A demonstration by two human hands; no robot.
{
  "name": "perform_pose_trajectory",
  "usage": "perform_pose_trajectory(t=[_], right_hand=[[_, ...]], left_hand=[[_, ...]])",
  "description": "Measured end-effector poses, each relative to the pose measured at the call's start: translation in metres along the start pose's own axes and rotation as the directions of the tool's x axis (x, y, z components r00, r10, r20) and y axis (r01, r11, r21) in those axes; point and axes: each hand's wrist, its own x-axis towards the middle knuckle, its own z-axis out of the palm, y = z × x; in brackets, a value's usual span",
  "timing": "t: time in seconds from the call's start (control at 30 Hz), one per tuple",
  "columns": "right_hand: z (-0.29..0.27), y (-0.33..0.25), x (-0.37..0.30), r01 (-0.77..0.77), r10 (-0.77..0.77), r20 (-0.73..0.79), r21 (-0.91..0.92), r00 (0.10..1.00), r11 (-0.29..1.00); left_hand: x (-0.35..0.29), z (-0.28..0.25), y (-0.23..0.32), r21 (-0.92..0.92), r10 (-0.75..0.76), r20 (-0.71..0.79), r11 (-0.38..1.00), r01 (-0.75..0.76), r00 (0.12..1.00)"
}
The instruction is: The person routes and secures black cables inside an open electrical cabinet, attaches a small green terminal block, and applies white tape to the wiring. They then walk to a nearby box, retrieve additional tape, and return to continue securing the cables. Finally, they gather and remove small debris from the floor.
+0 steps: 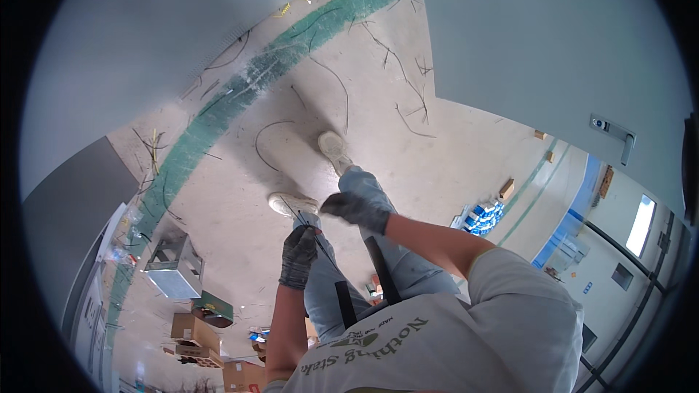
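A dark grey work glove covers my left hand [297, 256], which is closed low in front of my left leg. Thin black strands [318, 244], either wires or cable ties, stick out above and below its fingers. My right hand [355, 212], in the same kind of glove, is up and to the right of it, over my right shin. Motion smears its fingers, and nothing clearly shows in it. The two hands are apart. My light shoes [334, 151] stand on the pale floor beyond them.
Loose black strands [397, 58] litter the floor around a green stripe [277, 58]. Large grey panels rise at upper left and right, the right one with a handle [615, 135]. A metal frame box [175, 266] and cardboard boxes [195, 331] stand lower left; blue-white packs [483, 217] lie right.
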Motion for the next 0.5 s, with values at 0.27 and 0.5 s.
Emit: perform_pose_trajectory(t=[0.27,0.5], right_hand=[[-0.295,0.127,-0.007,-0.215,0.390,-0.730,0.327,0.562,0.920],[-0.401,0.186,0.226,-0.240,-0.084,-0.731,-0.327,0.677,0.914]], left_hand=[[0.001,0.023,-0.002,-0.076,0.023,-0.194,0.996,-0.038,0.981],[0.091,0.046,-0.018,-0.173,-0.006,-0.411,0.982,-0.072,0.911]])
